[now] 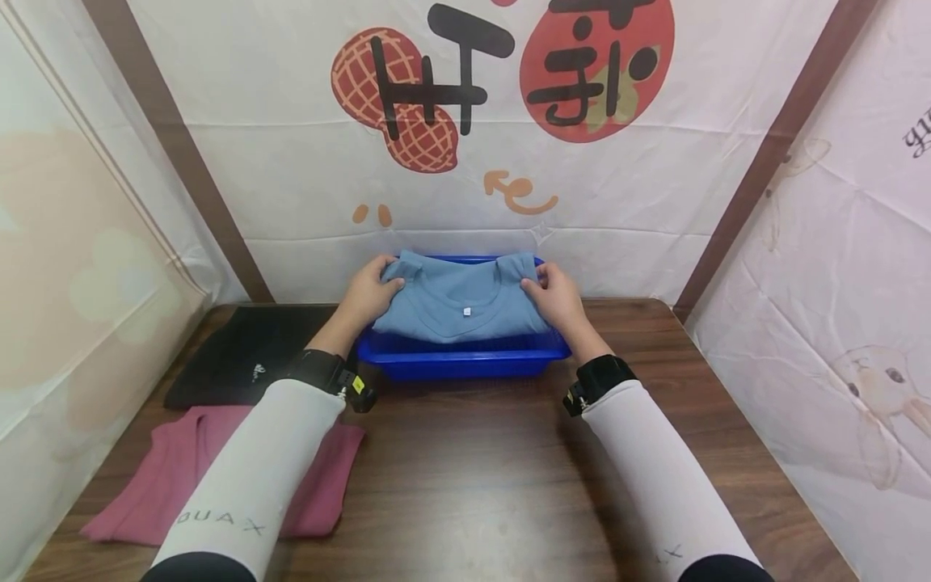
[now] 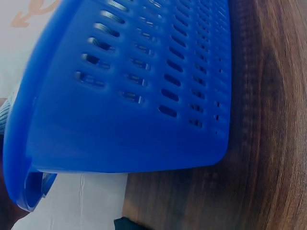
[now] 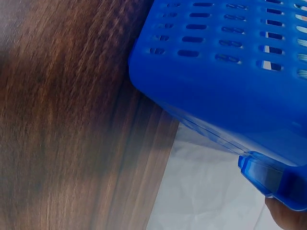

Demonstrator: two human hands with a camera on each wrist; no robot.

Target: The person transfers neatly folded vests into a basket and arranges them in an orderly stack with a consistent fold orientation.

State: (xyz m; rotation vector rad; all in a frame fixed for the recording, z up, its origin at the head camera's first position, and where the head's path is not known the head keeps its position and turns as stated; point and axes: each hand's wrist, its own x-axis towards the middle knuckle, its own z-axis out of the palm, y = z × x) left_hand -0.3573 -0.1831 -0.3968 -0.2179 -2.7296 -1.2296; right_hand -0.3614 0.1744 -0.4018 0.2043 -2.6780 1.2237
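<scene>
A folded light-blue T-shirt (image 1: 465,311) lies across the top of a blue plastic basket (image 1: 465,358), its neckline and small white label facing me. My left hand (image 1: 371,291) grips the shirt's left shoulder, thumb on top. At the opposite shoulder, my right hand (image 1: 556,297) pinches the cloth between thumb and fingers. Both wrist views are mostly filled by the slotted wall of the basket (image 2: 120,105), (image 3: 216,81). Only a bit of the right hand (image 3: 288,218) shows there, beside the basket's handle. The fingers under the cloth are hidden.
On the left of the wooden table (image 1: 473,477) lie a folded black garment (image 1: 225,360) and, nearer me, a folded pink garment (image 1: 174,477), partly covered by my left sleeve. A printed white cloth wall (image 1: 291,178) rises right behind the basket, with more cloth at both sides.
</scene>
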